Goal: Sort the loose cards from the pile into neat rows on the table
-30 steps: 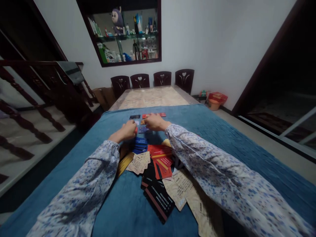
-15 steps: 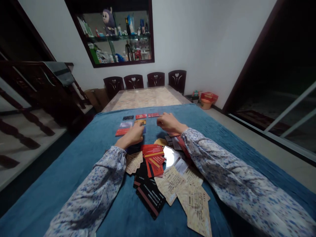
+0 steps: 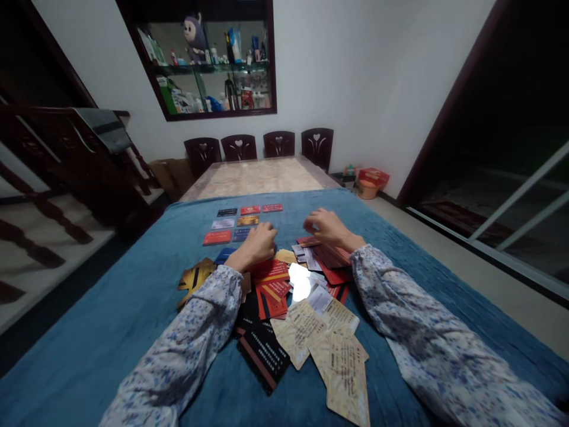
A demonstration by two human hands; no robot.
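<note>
- Both hands have moved to the right since the earlier frame: the left hand has left the small rows, and the right hand is farther from them too.
- Because of this, the dark blue card in the nearest row is now better seen, and the gold cards beside the left sleeve have come into view.
- Left fingers are bent, just right of the dark blue card and beyond the fan of red cards; I cannot tell if they grasp something.
- Right fingers are curled above the far edge of the dark red cards; their tips are partly hidden, so whether they are released or grasping I cannot tell.
- Seven places are laid neatly in three rows: black, red and red at the far side, pale and gold in the middle, red and dark blue nearest.
- Closer to the person, black cards with a brown stripe and beige cards with printed lines overlap loosely.
- All cards lie on the blue cloth covering the near part of the table.
</note>
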